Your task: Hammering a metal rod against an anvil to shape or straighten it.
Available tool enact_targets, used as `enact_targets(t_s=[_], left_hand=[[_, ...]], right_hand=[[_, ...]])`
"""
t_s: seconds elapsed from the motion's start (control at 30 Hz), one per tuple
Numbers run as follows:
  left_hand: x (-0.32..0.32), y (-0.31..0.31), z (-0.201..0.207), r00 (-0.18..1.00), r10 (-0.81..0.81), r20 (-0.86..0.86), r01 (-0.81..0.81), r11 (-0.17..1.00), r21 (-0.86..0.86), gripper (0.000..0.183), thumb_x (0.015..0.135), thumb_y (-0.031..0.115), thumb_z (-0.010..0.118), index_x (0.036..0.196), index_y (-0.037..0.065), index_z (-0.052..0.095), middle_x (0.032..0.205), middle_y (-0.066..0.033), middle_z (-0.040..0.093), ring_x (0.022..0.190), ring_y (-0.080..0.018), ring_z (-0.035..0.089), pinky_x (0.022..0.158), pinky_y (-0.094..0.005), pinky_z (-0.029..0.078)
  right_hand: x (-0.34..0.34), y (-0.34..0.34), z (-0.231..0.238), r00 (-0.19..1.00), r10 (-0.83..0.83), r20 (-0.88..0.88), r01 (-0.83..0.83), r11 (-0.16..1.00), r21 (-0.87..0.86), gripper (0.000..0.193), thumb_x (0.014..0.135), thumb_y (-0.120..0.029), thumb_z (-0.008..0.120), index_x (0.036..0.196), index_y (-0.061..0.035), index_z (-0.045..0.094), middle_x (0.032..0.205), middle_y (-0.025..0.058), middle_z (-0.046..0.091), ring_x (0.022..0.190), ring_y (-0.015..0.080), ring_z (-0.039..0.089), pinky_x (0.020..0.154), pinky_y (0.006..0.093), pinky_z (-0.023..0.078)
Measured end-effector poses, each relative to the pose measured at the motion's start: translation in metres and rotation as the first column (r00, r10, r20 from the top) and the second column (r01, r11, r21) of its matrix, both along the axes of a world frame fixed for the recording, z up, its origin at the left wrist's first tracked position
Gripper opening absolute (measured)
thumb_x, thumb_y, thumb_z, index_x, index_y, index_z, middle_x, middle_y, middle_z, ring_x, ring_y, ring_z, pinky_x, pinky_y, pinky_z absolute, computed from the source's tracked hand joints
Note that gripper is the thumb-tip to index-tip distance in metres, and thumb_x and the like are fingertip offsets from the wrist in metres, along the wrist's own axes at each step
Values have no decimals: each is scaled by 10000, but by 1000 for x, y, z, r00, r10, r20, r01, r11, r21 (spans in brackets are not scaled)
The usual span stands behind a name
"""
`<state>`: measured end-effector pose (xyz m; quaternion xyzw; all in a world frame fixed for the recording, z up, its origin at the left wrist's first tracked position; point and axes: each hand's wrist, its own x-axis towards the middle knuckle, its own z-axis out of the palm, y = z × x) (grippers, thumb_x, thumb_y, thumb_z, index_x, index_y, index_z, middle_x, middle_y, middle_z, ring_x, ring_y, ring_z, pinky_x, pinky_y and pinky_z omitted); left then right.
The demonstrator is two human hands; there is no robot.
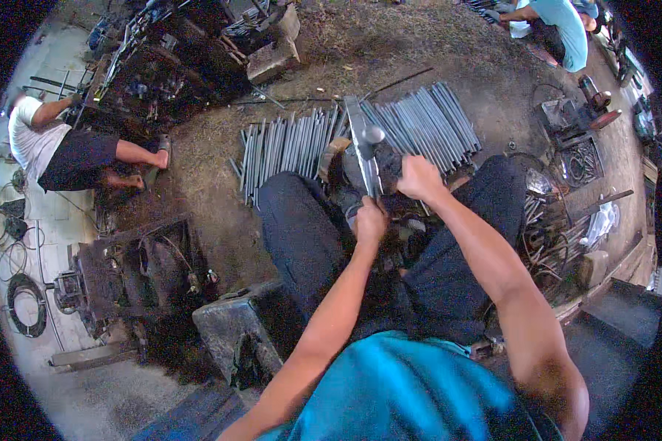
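Observation:
Between my knees, my left hand is closed around the near end of a long grey metal bar, which points away from me over a dark block. My right hand makes a fist, seemingly round the handle of a hammer; that handle is mostly hidden. The round, shiny hammer head appears right over the bar, and whether they touch I cannot tell. Beyond the block, metal rods lie side by side in a left bundle and a right bundle.
At the left a person in a white shirt sits by dark machinery; another in light blue crouches far right. A metal block stands by my left leg. To my right are a tray of metal rings and scattered rods.

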<state>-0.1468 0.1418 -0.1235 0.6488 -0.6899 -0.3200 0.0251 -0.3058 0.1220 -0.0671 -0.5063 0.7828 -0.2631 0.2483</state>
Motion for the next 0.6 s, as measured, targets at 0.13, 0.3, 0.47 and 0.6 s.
enact_targets(t_s=[0.13,0.3,0.47,0.6], left_hand=[[-6,10,1,1000,-5,6,5,999,37,381,970,361,396,1039,0,495,844,-326,638,844,-500,624,766,-560,483],[-4,7,21,998,59,-14,-59,997,46,381,964,323,419,1028,-46,489,884,-320,639,867,-480,624,768,-560,477],[-9,8,13,998,66,0,-66,997,26,320,947,258,434,1026,-49,482,882,-327,633,864,-490,615,775,-563,472],[-5,14,-9,970,160,-183,-143,984,105,252,927,178,447,1023,-54,464,863,-343,621,851,-516,599,754,-570,460]], right_hand=[[-11,-1,-12,998,-15,-64,23,992,121,336,658,-161,619,878,92,615,870,325,631,880,434,639,805,494,503],[7,-10,61,939,-54,338,180,919,-351,369,644,-152,702,921,78,620,881,298,651,851,415,651,763,449,518],[-3,6,14,997,-55,50,60,994,-95,304,698,-154,642,922,51,628,902,274,663,841,422,652,780,480,513],[-17,11,-5,997,-29,-74,37,994,106,333,655,-145,641,877,100,605,871,314,641,843,459,633,784,506,509]])
